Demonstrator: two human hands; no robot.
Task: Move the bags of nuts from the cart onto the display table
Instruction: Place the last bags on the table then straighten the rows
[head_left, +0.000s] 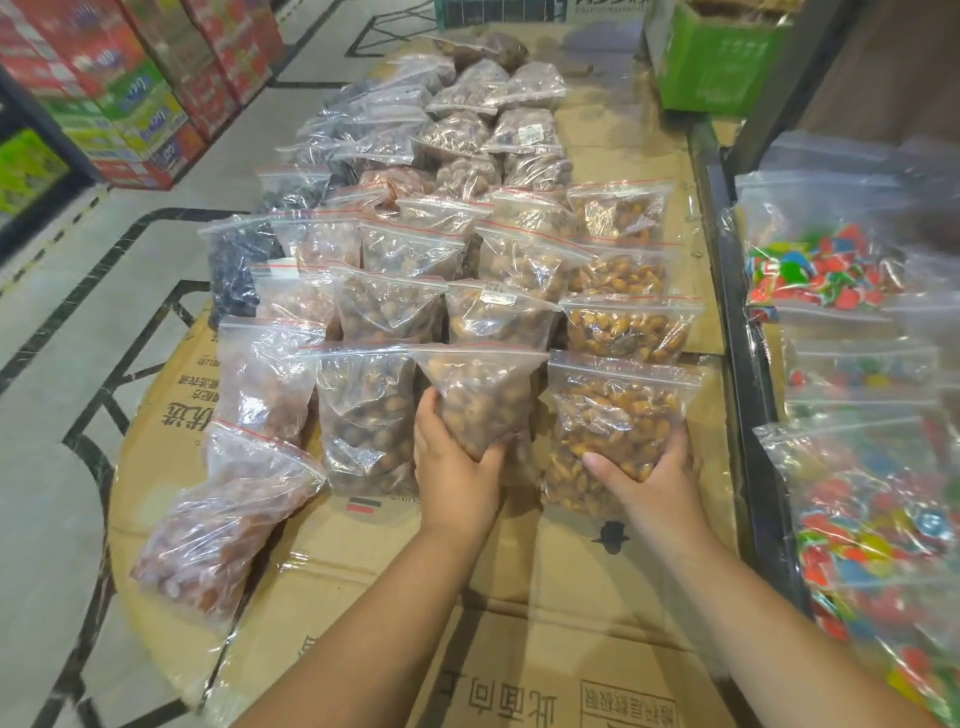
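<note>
**Two bags of nuts at the near end of the counter's rows, one held in each grip.**

The cardboard-covered counter (395, 582) carries rows of zip bags (498, 312) running away from the person; the cart is out of view. At the near end, the brown-nut bag (480, 400) and the almond bag (613, 415) sit side by side, long axis along the rows, seal edge away. Each lies just ahead of its own grip. The left grip (457, 478) is curled round the first bag's bottom, and the right grip (649, 483) round the second's. Setting them down likely needs only a short lowering straight ahead, without crossing arms.
</note>
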